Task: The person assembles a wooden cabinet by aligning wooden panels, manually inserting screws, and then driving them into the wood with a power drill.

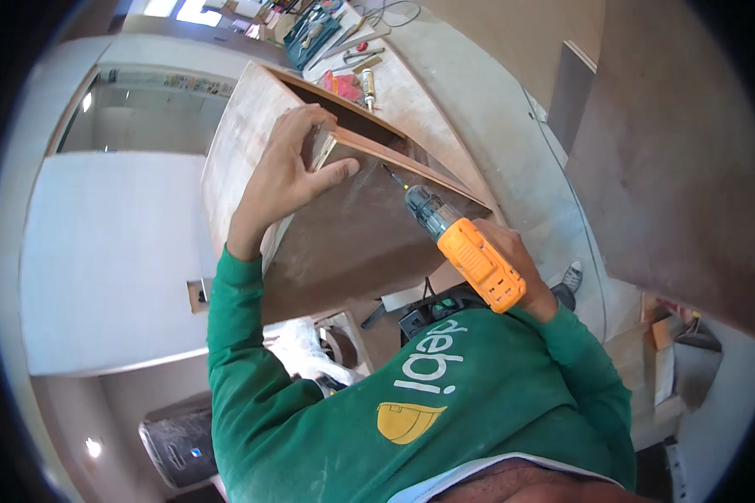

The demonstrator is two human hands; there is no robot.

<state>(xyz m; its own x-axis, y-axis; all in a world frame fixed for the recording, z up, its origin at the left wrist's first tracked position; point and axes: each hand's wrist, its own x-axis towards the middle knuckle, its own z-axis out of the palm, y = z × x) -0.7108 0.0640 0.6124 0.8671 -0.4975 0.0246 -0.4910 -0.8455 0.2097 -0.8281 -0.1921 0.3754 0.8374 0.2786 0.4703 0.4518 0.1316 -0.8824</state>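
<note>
My right hand is wrapped round the handle of an orange and black cordless drill, with most of the fingers hidden behind it. The drill's thin bit points up and left, close to the face of a brown wooden panel; I cannot tell whether it touches. At the panel's upper corner, my left hand grips the edge, fingers hooked over and thumb on the face. This panel forms one side of an open wooden cabinet box, whose hollow shows behind the edge.
Beyond the box, a board bears a sealant tube, a red plastic packet and hand tools. A teal tool case lies farther back. On the right stands a large brown panel. A cable crosses the floor.
</note>
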